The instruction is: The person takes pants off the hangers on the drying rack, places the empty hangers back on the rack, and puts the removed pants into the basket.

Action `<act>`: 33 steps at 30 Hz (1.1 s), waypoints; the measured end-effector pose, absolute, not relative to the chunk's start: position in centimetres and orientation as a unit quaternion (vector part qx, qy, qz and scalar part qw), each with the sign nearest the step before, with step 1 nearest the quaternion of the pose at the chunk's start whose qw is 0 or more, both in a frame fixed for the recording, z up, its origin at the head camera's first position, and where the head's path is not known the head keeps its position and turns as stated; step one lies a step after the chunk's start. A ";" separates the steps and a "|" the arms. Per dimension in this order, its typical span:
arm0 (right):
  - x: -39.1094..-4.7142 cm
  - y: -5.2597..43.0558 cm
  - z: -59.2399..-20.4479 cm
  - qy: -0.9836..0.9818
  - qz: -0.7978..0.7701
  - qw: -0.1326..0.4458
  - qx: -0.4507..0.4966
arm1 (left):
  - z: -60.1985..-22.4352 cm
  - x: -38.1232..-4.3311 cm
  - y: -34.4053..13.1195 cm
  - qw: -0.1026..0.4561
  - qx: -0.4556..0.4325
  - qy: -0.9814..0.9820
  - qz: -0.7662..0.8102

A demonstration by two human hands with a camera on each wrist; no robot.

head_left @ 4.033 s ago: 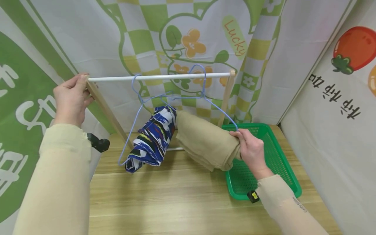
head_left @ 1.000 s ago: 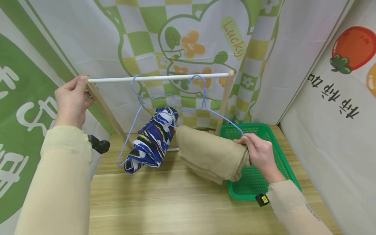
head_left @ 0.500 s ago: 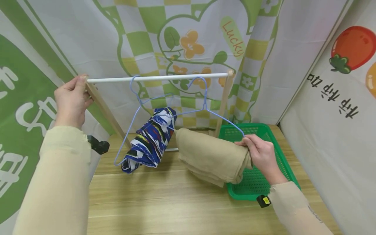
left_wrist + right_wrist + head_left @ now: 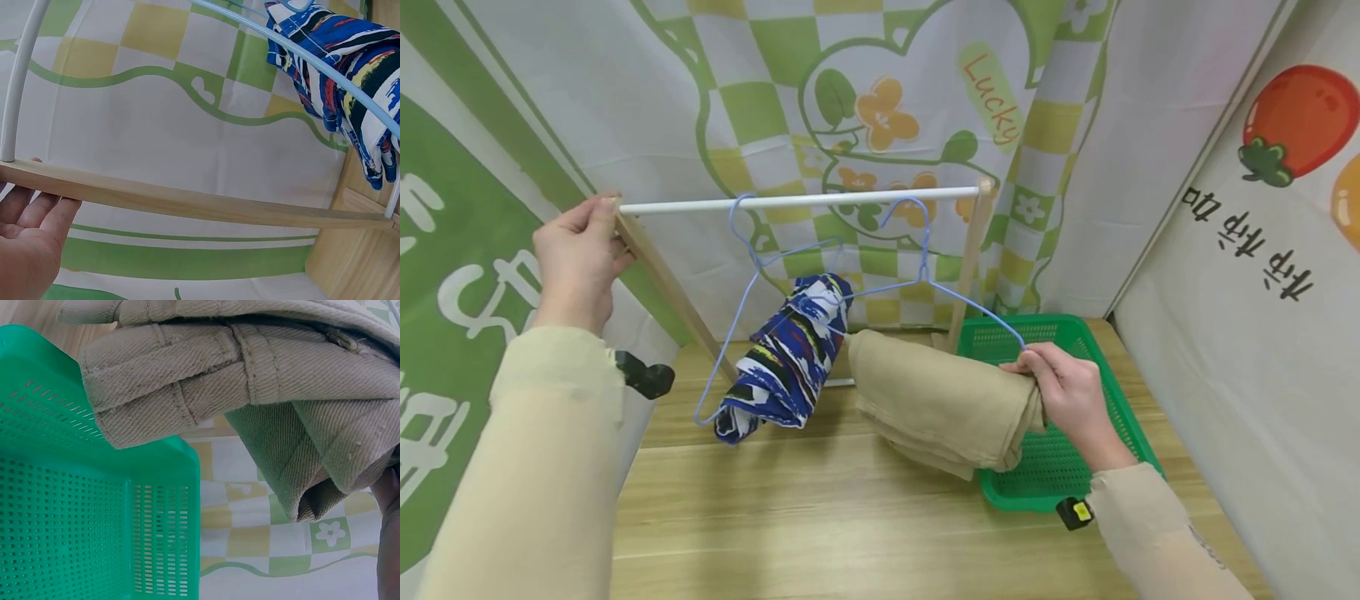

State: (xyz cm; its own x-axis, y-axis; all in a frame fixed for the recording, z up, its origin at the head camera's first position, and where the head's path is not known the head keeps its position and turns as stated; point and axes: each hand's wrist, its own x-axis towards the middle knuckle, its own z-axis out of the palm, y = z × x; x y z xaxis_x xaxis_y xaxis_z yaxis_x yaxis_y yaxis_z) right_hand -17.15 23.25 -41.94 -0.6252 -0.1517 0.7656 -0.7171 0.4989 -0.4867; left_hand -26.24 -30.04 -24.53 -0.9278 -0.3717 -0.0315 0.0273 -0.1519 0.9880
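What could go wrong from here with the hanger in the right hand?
The hook does not look seated over the bar, so the hanger might fall if the right hand let go. The khaki garment slopes down toward that hand and may slide off. In the head view, the hanger overlaps the patterned garment, so they could snag.

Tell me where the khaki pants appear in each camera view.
Head: the khaki pants are right of and below center.
Left wrist: not in the picture.
Right wrist: across the top, running to the right edge.
Shared landmark: the checkered curtain, in all three.
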 end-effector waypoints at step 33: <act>-16.9 23.9 -42.0 -0.805 0.433 0.317 0.252 | -28.5 -22.3 -21.7 0.380 -0.168 -0.845 -0.337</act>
State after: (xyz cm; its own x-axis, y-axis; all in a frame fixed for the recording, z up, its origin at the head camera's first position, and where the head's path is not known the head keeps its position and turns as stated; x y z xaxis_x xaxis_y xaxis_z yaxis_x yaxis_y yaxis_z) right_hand -16.86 23.94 -41.97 -0.6713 -0.1315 0.7295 -0.6812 0.4974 -0.5372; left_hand -22.27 -21.68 -28.47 -0.6553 0.0279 0.7548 0.5400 0.7161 0.4423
